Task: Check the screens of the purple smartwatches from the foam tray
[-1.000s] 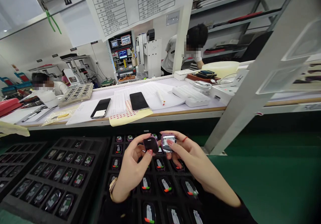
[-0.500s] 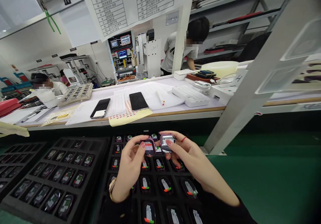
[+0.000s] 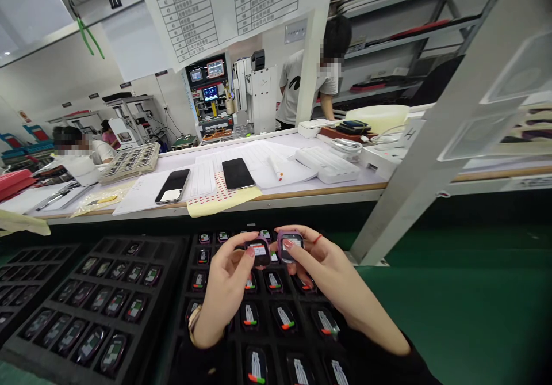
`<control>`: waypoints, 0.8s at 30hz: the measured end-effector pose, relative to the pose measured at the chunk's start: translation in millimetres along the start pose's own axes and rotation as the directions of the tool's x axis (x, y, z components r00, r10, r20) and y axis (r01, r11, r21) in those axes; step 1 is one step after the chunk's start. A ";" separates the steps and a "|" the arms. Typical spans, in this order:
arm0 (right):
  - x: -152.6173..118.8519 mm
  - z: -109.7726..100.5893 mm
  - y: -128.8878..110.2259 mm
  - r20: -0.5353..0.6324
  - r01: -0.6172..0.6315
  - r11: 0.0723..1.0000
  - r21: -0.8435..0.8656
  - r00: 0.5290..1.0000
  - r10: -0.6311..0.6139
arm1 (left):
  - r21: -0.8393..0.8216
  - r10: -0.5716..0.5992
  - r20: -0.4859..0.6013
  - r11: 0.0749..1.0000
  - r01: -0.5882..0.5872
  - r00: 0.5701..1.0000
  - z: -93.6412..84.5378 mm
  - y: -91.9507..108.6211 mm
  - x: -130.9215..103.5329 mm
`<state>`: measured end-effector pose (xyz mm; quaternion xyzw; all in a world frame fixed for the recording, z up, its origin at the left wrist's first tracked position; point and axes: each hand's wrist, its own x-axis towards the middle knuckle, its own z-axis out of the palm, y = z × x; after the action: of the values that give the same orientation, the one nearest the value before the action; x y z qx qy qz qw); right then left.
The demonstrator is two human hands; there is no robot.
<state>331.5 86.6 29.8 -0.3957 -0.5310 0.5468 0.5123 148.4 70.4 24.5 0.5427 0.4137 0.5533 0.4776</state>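
Observation:
My left hand (image 3: 228,278) is closed on a smartwatch body (image 3: 260,254) with a purple rim and a red-and-white screen or label, pinched between thumb and fingers. A second purple-rimmed smartwatch body (image 3: 290,247) sits in my right hand (image 3: 330,267), whose thumb lies across its pale, glossy face. Both watches are side by side, close together, tilted towards me. Below them is a black foam tray (image 3: 264,298) with rows of watch bodies in its pockets, many bearing white labels with red and green marks. My forearms and hands cover some pockets.
Left of my hands lies another foam tray (image 3: 43,359) of watches, with a third tray (image 3: 47,254) beyond. On the shelf ahead are two phones (image 3: 238,174), papers and a clear plastic box (image 3: 326,164). A slanted metal post (image 3: 405,172) stands right. A co-worker (image 3: 297,88) leans behind the shelf.
Both watches have tilted slightly, so the left one's screen shows more plainly and the right one reflects less glare. My hands have barely shifted. The co-worker behind the shelf has moved slightly left.

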 end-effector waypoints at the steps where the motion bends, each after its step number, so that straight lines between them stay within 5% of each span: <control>1: 0.0 0.0 0.3 0.005 0.005 1.000 0.011 1.000 -0.005 | -0.001 -0.003 -0.011 1.000 0.003 1.000 0.2 0.0 0.3; 24: -0.2 -2.9 9.8 0.160 0.025 0.983 0.180 0.986 -0.055 | -0.026 0.086 -0.091 0.996 -0.089 0.992 -1.2 3.6 0.4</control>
<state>333.0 87.7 19.7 -0.2911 -0.5285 0.6123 0.5110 146.9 70.2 28.0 0.5278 0.4021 0.6037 0.4420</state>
